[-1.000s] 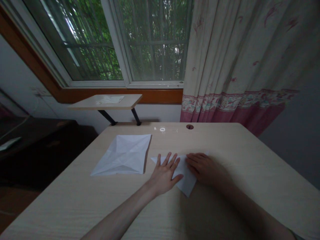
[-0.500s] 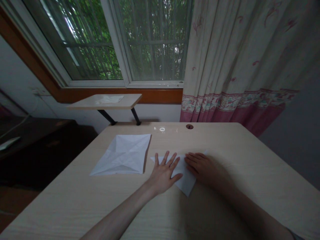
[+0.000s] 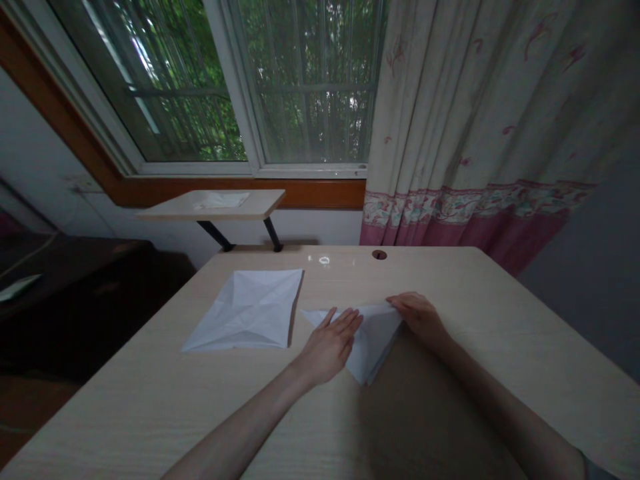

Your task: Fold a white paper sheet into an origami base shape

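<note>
Fold (image 3: 379,339): white paper, folded, roughly triangular; on desk (image 3: 200,413), R of the loose sheet, between both hands.
Long axis: far edge, runs L–R, approx. parallel to desk's back edge; blunt pt aims twd wearer.
Layers: two edges show along R side & at near pt, slightly apart; R side may be a touch raised, hard to be sure.
L hand (image 3: 325,352): palm down across L half of fold; fingers straight, nearly together, slanting R, tips just short of far edge; flat on paper, no grip. Fold's L tip pokes out past it.
R hand (image 3: 421,321): at far R corner, fingers bent & drawn together, seem to pinch corner; thumb hidden, so grip is a judgement.
Key relation: from R fingertips fold spreads L & twd wearer; near pt lies between the wrists, untouched. R hand nearer the R side, L hand nearer the middle.
Sheet (image 3: 253,310): creased white square, flat on desk, L of fold, small gap betw. them.
Shelf (image 3: 175,210): raised, back L, w/ white scrap (image 3: 223,199) on top.
Backdrop: window (image 3: 315,87) behind desk, curtain (image 3: 475,120) back R.
</note>
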A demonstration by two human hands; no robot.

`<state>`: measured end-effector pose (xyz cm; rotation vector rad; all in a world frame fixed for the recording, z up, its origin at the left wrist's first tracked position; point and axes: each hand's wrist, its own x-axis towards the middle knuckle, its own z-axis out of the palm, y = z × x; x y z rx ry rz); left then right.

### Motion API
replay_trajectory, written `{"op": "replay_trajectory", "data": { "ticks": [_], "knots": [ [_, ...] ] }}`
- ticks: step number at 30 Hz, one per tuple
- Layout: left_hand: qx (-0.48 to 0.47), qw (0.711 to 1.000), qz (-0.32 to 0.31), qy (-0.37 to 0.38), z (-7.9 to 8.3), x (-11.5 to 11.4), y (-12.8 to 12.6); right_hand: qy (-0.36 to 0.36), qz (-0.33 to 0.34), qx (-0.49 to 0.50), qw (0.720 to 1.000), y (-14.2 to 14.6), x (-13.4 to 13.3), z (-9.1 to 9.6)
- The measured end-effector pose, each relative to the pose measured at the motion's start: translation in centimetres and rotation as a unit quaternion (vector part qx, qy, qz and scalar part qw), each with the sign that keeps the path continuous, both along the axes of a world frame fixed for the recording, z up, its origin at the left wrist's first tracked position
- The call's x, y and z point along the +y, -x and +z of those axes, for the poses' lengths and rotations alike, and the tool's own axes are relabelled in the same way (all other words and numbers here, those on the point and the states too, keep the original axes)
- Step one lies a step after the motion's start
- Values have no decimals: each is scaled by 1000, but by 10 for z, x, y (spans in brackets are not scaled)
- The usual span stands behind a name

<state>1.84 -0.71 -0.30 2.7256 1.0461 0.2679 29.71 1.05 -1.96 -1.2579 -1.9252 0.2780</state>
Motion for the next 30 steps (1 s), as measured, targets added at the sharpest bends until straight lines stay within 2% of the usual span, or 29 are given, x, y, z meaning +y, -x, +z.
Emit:
{"op": "replay_trajectory", "data": {
  "ticks": [3,6,10,15,26,30],
  "knots": [
    [-2,999,34,0,-1,3,1,66,-13,99,993,-11,5,0],
    [-9,999,53,-9,-2,4,1,135,11,169,976,-18,9,-2],
    [-6,998,66,-17,-4,3,-1,173,14,214,961,-19,13,-8],
    [-10,997,70,-24,-4,1,-3,167,-19,185,968,-18,16,-12],
    [6,997,61,-51,-7,3,-2,128,-78,151,977,-15,11,-4],
    [14,997,57,-45,-5,4,-1,123,-74,164,976,-23,11,-8]
  ]
}}
